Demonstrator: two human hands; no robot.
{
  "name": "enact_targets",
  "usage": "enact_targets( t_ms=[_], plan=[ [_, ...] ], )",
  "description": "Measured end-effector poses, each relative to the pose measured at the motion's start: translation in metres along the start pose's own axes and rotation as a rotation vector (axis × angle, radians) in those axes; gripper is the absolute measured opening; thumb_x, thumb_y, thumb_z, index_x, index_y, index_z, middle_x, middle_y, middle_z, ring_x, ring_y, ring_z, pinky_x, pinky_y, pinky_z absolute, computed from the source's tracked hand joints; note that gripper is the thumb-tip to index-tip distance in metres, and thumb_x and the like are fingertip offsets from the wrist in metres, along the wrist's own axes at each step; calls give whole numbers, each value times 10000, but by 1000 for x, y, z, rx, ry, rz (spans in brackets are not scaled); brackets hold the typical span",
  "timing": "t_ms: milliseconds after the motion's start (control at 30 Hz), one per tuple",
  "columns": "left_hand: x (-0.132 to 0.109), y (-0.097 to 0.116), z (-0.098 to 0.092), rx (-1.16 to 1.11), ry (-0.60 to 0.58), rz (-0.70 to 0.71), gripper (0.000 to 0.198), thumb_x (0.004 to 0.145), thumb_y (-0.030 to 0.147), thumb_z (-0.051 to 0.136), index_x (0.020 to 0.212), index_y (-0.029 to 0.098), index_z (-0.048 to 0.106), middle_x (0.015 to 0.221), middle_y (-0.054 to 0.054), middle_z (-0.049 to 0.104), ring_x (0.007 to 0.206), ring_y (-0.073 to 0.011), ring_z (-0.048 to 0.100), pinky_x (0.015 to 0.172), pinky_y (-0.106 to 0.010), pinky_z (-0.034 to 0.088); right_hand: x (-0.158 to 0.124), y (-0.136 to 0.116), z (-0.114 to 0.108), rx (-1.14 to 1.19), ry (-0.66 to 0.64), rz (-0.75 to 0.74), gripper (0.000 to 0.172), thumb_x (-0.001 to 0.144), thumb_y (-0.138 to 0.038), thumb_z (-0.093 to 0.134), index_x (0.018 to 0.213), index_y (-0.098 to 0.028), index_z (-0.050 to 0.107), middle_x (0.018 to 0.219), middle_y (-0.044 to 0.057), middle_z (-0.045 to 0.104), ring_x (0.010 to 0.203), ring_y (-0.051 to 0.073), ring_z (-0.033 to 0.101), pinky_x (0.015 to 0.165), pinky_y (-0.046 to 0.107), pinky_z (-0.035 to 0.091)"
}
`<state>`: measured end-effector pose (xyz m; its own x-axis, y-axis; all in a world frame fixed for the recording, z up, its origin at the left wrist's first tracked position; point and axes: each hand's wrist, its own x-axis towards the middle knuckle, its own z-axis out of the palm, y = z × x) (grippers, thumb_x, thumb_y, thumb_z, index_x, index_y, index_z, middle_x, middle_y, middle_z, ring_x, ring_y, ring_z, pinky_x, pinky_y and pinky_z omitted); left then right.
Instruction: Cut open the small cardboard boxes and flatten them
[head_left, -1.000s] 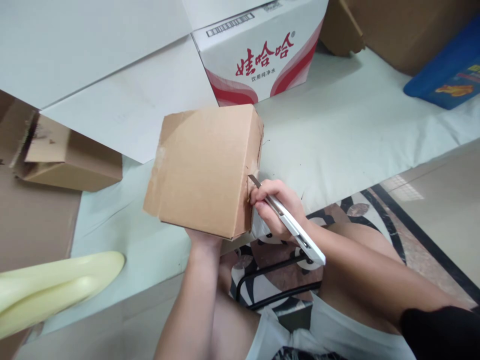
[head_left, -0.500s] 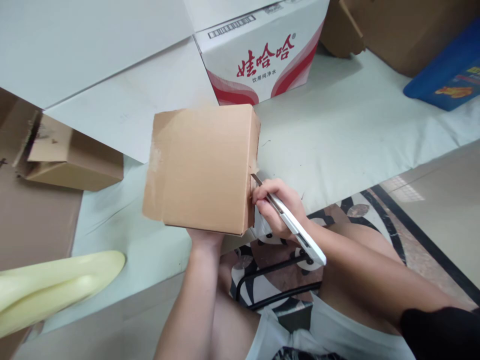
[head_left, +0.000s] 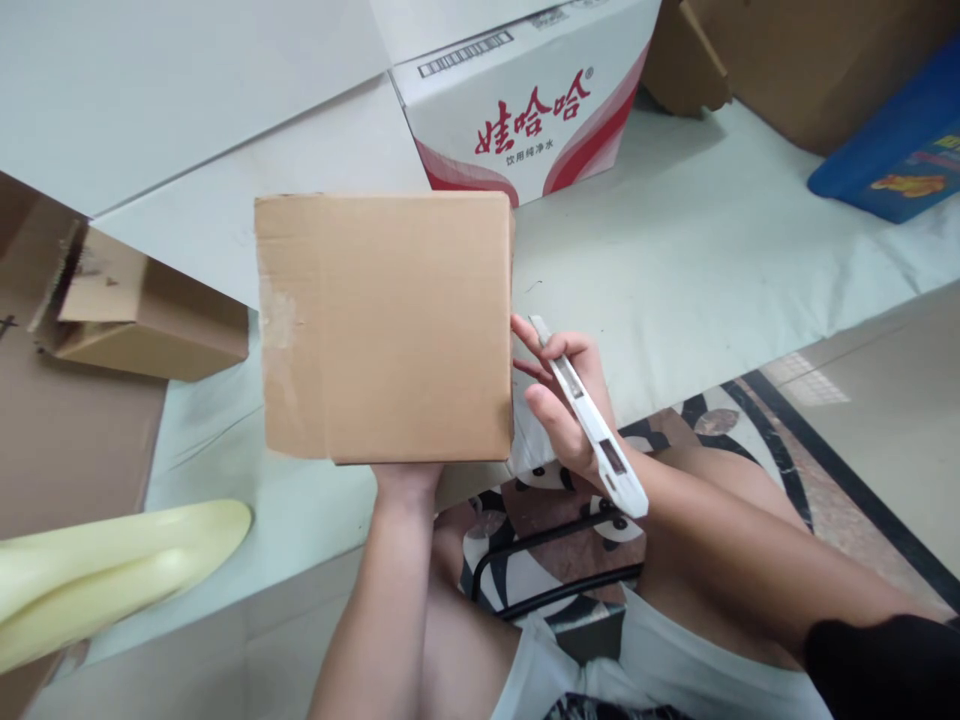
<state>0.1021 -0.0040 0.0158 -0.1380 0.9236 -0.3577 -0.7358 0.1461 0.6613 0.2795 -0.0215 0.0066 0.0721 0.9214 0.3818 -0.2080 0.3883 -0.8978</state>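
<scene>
A brown cardboard box (head_left: 386, 325) is held up in the middle of the view, one flat face turned to me. My left hand (head_left: 405, 478) supports it from below; only the wrist shows, the fingers are hidden behind the box. My right hand (head_left: 559, 395) is closed round a white utility knife (head_left: 589, 420), just right of the box's right edge. The knife's tip points up and left, close to that edge, and my fingertips touch the box's side.
A white carton with red lettering (head_left: 525, 100) stands behind. White boards (head_left: 187, 110) lie at the upper left. A small open brown box (head_left: 142, 310) sits on the left. A pale yellow object (head_left: 112, 575) is at the lower left, a blue item (head_left: 900, 150) at the right.
The box has turned and risen so its face is square to me. The knife has come away from the box's right edge, where its blade was before.
</scene>
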Motion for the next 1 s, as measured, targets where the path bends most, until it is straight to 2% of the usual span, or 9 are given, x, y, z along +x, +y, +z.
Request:
enact_targets(
  t_ms=[133,233,333,433,533,600,767,900,1000],
  plan=[
    [6,2,-3,-18,18,144,436,1024,578,421,1233,305,690,1301,-31,737,1327,-241,619,1144,-430,501,3,6,0,172,-19,147,390,942,-554,640,1087,-334,352,1623,76,484,1521,258,459,1148,534,475],
    [8,2,-3,-45,27,105,461,1008,594,423,1255,306,685,1268,-44,750,1333,-260,620,1161,-462,487,7,13,-2,199,-34,175,425,920,-546,671,1069,-334,333,1565,64,521,1480,253,506,1150,513,477],
    [10,3,-1,-94,53,64,462,1024,558,378,1257,303,685,1219,-50,766,1295,-258,647,1146,-472,500,9,17,-3,180,-8,188,449,891,-523,706,1061,-332,337,1485,56,550,1439,248,532,1083,474,513],
    [10,4,-1,-109,115,46,495,1056,515,296,1229,286,699,1137,-52,787,1220,-245,685,1121,-456,517,11,20,-3,169,72,196,489,833,-508,745,1042,-322,343,1387,46,568,1294,235,607,986,422,535],
    [8,3,-4,-75,89,74,509,1080,460,258,1172,279,725,1062,-28,802,1075,-220,723,1109,-435,512,13,21,-4,150,115,262,481,822,-483,726,1025,-313,325,1337,41,573,1096,202,657,882,386,551],
    [5,2,-4,-32,91,99,497,1084,428,266,1114,279,739,989,1,810,958,-204,727,1096,-436,509,13,21,-3,129,134,285,438,842,-451,688,1010,-308,310,1304,36,589,1034,186,664,845,372,552],
    [1,3,1,-44,181,72,552,1083,438,223,1031,258,743,893,10,807,888,-207,717,1122,-470,467,13,16,0,138,169,236,389,858,-377,658,983,-303,297,1308,33,607,1165,185,664,968,385,527],
    [1,4,3,-55,185,88,571,1089,390,181,1086,261,737,937,11,804,862,-191,701,1148,-450,440,10,14,1,125,137,274,427,844,-381,693,998,-307,301,1385,38,578,1146,191,679,888,373,559],
    [0,4,4,-72,229,98,516,1087,352,217,1142,267,723,1025,8,800,965,-195,703,1167,-459,424,7,13,1,82,140,281,442,820,-350,712,1013,-310,317,1365,26,575,1154,187,665,858,352,571]
  ],
)
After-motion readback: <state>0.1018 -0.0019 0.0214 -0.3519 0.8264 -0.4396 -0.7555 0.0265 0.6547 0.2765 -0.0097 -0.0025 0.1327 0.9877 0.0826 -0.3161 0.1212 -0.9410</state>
